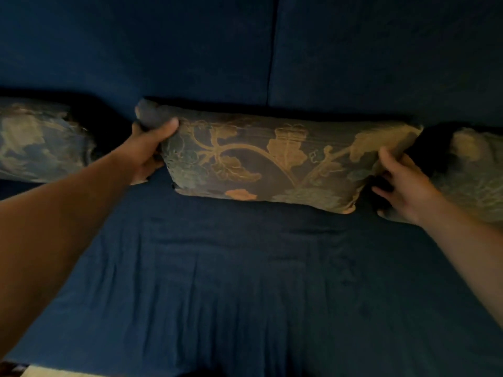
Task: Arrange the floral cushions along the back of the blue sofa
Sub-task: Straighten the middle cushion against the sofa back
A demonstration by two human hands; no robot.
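Note:
Three floral cushions with gold leaves on dark fabric lie in a row where the blue sofa's seat (245,281) meets its backrest (163,50). I hold the middle cushion (272,159) by both ends. My left hand (152,148) grips its left end, thumb on top of the upper left corner. My right hand (400,183) clasps its right end, fingers tucked into the gap beside the right cushion (473,170). The left cushion (40,140) lies apart, past a dark gap.
A vertical seam (273,50) splits the backrest into two panels. The seat cover is wrinkled toward the front edge. A strip of pale floor (54,372) shows at the bottom left.

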